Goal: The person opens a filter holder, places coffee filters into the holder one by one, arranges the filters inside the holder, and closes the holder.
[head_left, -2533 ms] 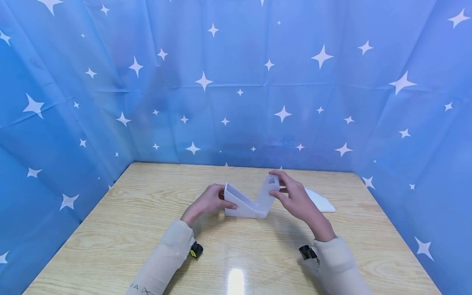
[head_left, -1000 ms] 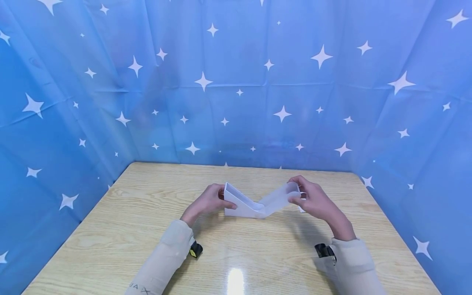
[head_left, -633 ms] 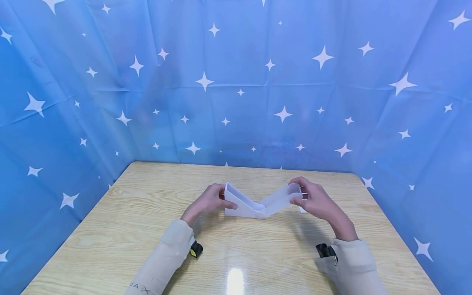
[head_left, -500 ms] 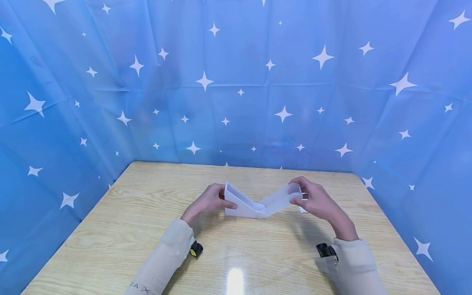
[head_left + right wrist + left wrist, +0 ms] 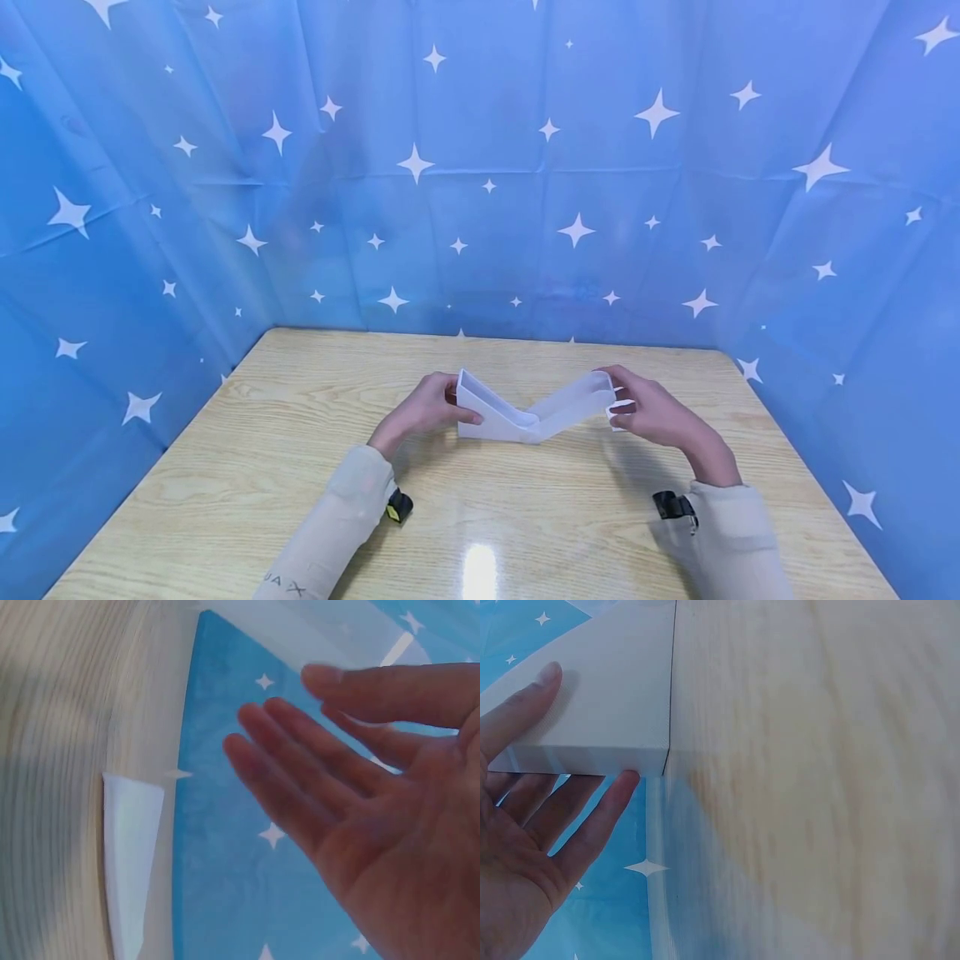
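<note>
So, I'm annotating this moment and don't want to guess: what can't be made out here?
Right wrist view: lower end of the white piece, cut off by the picture's bottom edge.
Head view: most of that piece, hidden by the right grip.
Left wrist view: far end of the white holder, cut off by the top edge.
Head view: the right sleeve, cut off below.

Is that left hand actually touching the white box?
Touching. The left wrist view shows the left hand gripping the white box, thumb on its broad face, fingertips against its end.
</note>
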### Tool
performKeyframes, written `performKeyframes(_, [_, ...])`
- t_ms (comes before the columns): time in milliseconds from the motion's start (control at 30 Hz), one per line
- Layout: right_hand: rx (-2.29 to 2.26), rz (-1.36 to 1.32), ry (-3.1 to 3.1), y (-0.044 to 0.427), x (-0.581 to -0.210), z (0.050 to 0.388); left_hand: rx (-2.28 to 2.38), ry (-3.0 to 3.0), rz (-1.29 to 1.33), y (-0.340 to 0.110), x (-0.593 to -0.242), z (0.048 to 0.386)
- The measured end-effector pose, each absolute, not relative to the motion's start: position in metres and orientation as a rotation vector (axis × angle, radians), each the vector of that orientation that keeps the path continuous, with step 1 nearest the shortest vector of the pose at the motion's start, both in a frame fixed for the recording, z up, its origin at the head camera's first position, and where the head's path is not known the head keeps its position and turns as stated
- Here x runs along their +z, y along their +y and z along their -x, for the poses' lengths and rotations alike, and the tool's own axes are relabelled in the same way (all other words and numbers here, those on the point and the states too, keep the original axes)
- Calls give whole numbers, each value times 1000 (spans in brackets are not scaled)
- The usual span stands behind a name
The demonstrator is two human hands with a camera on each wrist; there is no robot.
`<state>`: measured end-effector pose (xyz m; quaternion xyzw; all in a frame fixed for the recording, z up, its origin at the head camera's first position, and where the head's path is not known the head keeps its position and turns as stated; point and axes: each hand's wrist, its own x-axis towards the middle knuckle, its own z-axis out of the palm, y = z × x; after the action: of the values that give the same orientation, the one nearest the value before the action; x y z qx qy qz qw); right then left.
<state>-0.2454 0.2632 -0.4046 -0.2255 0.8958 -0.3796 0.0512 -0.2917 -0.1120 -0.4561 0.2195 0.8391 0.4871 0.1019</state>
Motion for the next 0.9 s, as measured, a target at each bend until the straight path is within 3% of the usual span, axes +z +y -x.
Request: performKeyframes(900, [-818,14,3074,326,-455,268,1420,2486,-648,-113,-457,294])
